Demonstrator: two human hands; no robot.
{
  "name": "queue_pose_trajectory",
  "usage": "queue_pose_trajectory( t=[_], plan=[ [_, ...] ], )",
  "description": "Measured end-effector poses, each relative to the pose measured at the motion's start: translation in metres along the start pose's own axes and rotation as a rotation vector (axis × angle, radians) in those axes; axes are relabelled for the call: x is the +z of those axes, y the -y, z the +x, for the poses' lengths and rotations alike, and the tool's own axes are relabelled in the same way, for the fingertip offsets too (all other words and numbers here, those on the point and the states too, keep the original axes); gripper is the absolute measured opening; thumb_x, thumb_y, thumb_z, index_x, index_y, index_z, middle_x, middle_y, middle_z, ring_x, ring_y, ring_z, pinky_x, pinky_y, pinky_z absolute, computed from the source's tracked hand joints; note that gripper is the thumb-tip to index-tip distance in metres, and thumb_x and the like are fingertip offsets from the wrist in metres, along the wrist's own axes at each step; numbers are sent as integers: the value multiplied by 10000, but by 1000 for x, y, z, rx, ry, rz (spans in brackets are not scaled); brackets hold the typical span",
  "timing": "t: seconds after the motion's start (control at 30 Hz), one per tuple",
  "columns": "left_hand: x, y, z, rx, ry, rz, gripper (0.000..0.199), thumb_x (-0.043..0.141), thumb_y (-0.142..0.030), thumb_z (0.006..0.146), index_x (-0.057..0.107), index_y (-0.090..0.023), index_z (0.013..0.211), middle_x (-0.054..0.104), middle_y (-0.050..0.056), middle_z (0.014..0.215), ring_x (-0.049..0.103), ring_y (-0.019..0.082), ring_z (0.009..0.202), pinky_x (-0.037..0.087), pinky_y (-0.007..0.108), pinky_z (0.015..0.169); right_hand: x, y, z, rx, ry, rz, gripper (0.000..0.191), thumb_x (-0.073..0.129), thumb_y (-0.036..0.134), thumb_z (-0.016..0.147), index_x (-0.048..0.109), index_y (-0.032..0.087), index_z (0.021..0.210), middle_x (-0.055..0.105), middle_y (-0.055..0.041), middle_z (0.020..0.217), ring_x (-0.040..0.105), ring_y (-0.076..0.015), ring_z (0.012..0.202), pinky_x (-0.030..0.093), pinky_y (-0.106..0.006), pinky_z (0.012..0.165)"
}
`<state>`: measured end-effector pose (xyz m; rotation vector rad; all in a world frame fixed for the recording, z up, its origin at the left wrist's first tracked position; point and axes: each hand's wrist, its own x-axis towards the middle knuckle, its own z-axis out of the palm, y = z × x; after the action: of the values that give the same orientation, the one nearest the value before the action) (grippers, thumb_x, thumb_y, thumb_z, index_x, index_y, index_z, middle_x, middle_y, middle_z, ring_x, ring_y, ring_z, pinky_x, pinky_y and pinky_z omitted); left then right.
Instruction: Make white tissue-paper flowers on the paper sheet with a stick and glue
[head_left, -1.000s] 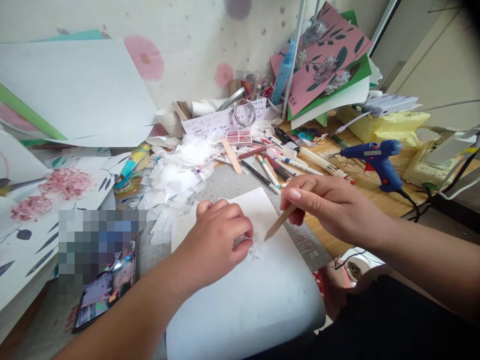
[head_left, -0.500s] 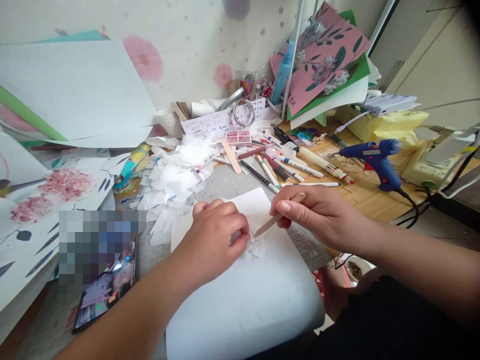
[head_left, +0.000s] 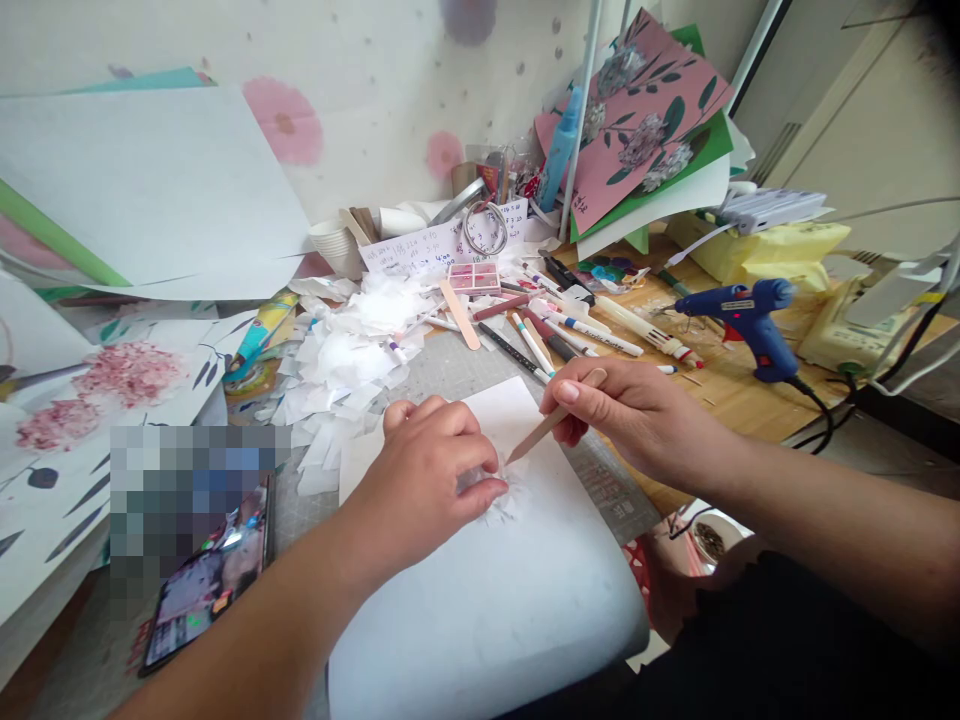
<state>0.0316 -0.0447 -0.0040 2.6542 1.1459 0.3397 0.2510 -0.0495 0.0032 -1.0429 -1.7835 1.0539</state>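
Note:
A white paper sheet (head_left: pixel 480 620) lies before me, its near edge curving down. On it sits a small ruffled cluster of white tissue paper (head_left: pixel 507 503). My left hand (head_left: pixel 431 455) rests over the cluster, thumb and forefinger curled in on some of its tissue; the palm hides part of it. Between the fingers of my right hand (head_left: pixel 611 408) is a flat wooden craft stick (head_left: pixel 541 428), gripped near its rounded end. Its pointed tip is at the cluster's upper edge, close to my left fingertips; whether it touches the tissue I cannot tell.
Loose white tissue pieces (head_left: pixel 341 365) are heaped behind my left hand. Markers (head_left: pixel 536 345) and another wooden stick (head_left: pixel 460 315) lie beyond. A blue glue gun (head_left: pixel 750 315) stands at right, its cord trailing. A phone (head_left: pixel 214 585) leans at left beside flower pictures (head_left: pixel 131 375).
My left thumb has shifted slightly right, opening a little from the forefinger over the tissue. My right hand and the stick have moved slightly left and down. The view has shifted a little.

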Motion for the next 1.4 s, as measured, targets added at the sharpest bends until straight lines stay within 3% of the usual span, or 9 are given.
queue_pose_trajectory(
  t=[0.13,0.33,0.6,0.73,0.93,1.07,1.17,1.3,1.4],
  plan=[
    [0,0,1,-17,12,9,41,680,-248,756,670,-240,717,574,-12,792,493,191,831,233,396,759,-4,9,-3,-19,-40,49,366,521,465,881,577,168,674,581,-11,672,573,-104,562,471,-218,540],
    [-2,0,0,-23,15,22,91,622,-171,747,671,-248,742,573,-6,787,500,199,841,239,402,761,-1,8,-7,-13,74,-61,363,480,464,899,579,163,722,585,-16,631,556,-122,569,448,-237,544],
    [-4,0,0,21,44,9,165,541,-87,761,623,-220,709,545,-16,787,481,179,825,234,372,734,5,-1,0,-16,6,-55,388,473,470,902,557,161,683,586,-19,677,563,-100,566,459,-215,558],
    [-3,1,-1,59,39,-11,218,529,-74,778,643,-258,804,544,-16,835,474,178,866,231,377,761,6,-6,2,36,-4,10,386,494,485,886,567,158,695,579,-13,682,561,-96,553,470,-212,541],
    [-3,1,-2,8,74,5,199,568,-128,773,676,-276,850,560,-8,833,484,197,876,240,400,777,6,-11,6,141,-18,61,380,503,437,892,599,146,667,587,-20,665,547,-93,545,468,-215,541],
    [-5,0,-3,-10,91,-12,215,567,-118,760,683,-270,860,578,-8,831,500,202,885,248,398,780,-1,-10,8,169,-118,201,322,541,441,870,610,157,734,579,-10,623,550,-118,552,457,-238,543],
    [-8,-3,-5,-18,67,-13,220,542,-100,766,674,-249,861,593,3,834,503,205,880,257,403,778,-13,-4,11,62,-205,104,324,531,438,876,602,174,702,565,-8,657,534,-126,583,427,-253,565],
    [-13,-9,-8,1,-87,12,145,515,-153,806,645,-211,838,608,17,814,509,201,830,294,390,738,-19,8,26,-80,-51,-227,385,425,461,921,568,188,691,565,-22,706,516,-151,653,406,-282,625],
    [-10,-17,-11,168,-251,13,141,487,-211,821,608,-173,760,583,16,704,490,161,689,345,348,672,-2,10,46,-93,138,-401,352,376,433,937,595,191,807,595,-29,723,538,-173,676,411,-295,636]
  ],
)
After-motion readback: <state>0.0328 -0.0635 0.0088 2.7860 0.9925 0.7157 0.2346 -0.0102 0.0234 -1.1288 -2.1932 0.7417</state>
